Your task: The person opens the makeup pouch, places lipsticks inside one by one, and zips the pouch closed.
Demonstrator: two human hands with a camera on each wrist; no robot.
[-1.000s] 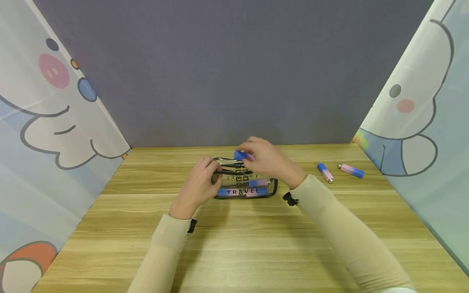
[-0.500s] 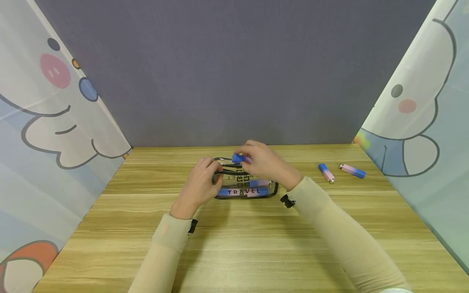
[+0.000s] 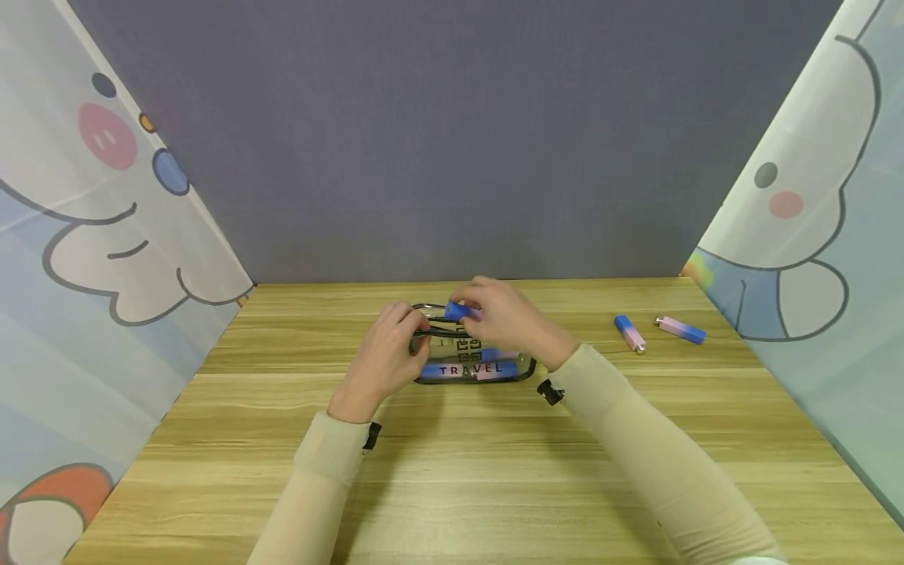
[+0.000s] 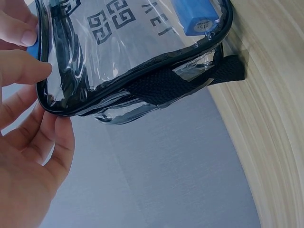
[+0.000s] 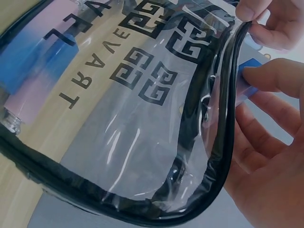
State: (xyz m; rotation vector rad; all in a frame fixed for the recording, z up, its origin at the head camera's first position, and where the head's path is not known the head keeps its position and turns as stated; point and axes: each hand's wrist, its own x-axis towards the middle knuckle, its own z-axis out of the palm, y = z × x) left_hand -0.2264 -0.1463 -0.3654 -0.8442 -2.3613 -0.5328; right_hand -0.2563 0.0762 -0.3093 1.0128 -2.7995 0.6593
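A clear zip pouch [image 3: 441, 353] with black piping and the word TRAVEL stands on the table. Several blue-and-pink square tubes [image 3: 497, 369] lie in its bottom, one showing its blue end [image 4: 202, 19] in the left wrist view. My left hand [image 3: 384, 349] pinches the pouch's upper rim [image 4: 42, 90] between thumb and fingers. My right hand [image 3: 504, 318] grips another blue-and-pink tube [image 3: 457, 311] at the pouch's mouth, blue end pointing left. In the right wrist view that tube [image 5: 248, 78] appears behind the black-edged rim, partly hidden by my fingers.
Two more blue-and-pink tubes with shiny tips, a nearer one [image 3: 629, 334] and a farther one [image 3: 680, 329], lie on the table at the right. A grey panel [image 3: 452, 157] rises behind the wooden table [image 3: 452, 471]. Cartoon-printed curtains [image 3: 798, 157] flank both sides.
My right hand has come down and slightly left with the tube, bringing it lower at the pouch's mouth. My left hand has kept its hold on the rim.
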